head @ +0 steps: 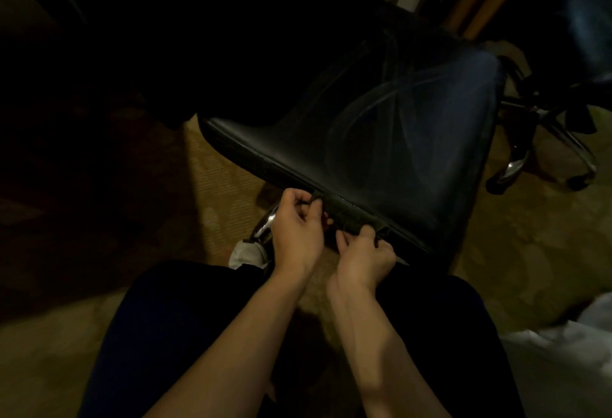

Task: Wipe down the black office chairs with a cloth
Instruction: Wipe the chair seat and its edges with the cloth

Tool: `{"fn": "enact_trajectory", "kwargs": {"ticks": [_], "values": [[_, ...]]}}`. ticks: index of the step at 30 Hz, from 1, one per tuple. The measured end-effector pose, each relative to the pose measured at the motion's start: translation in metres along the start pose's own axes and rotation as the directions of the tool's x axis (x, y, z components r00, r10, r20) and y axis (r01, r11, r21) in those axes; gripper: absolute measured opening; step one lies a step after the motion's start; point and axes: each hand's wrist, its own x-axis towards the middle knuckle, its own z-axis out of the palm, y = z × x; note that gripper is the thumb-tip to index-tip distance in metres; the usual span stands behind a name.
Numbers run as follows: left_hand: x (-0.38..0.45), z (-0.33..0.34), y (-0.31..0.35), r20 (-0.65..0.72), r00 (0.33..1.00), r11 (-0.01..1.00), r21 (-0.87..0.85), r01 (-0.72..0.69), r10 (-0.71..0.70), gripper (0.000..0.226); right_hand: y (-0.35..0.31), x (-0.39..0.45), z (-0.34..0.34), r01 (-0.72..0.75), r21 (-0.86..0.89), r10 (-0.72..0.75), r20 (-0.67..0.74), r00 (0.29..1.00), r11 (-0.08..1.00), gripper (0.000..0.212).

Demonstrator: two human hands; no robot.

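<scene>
A black office chair seat (pixel 381 139) fills the middle of the head view, with faint streaks across its shiny surface. A dark cloth (pixel 347 214) lies stretched along the seat's near edge. My left hand (pixel 296 229) pinches the cloth's left end with curled fingers. My right hand (pixel 364 252) pinches its right end. Both hands sit side by side just in front of the seat edge. The room is dim and the cloth is hard to tell from the seat.
A second chair's chrome base with castors (pixel 546 152) stands at the right. A chrome leg (pixel 265 229) of the near chair shows under my left hand, beside a light shoe (pixel 248 253). White material (pixel 569 351) lies at lower right. Patterned carpet (pixel 215 186) covers the floor.
</scene>
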Motion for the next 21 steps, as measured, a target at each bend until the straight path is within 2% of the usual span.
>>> {"fn": "enact_trajectory", "kwargs": {"ticks": [5,8,14,19,21], "values": [[0.030,-0.023,0.004,-0.120,0.993,0.997,0.082,-0.012,0.022,0.014,0.016,0.001,0.026,-0.060,0.136,0.057,0.026,0.998,0.989,0.019],[0.050,-0.038,0.013,-0.192,0.981,0.995,0.099,0.000,0.019,0.014,0.019,-0.012,0.047,-0.145,0.165,0.135,0.070,0.988,0.976,0.010],[0.098,-0.079,0.031,-0.334,0.939,0.985,0.168,-0.024,0.080,0.005,0.038,-0.026,0.108,-0.296,0.132,0.270,0.182,0.945,0.946,0.012],[0.132,-0.103,0.043,-0.393,0.911,0.987,0.138,-0.076,0.125,0.003,0.047,-0.042,0.151,-0.335,0.063,0.308,0.263,0.914,0.940,0.016],[0.146,-0.111,0.049,-0.422,0.902,0.996,0.069,-0.064,0.087,0.002,0.052,-0.046,0.169,-0.336,0.047,0.308,0.299,0.903,0.941,0.017]]}}
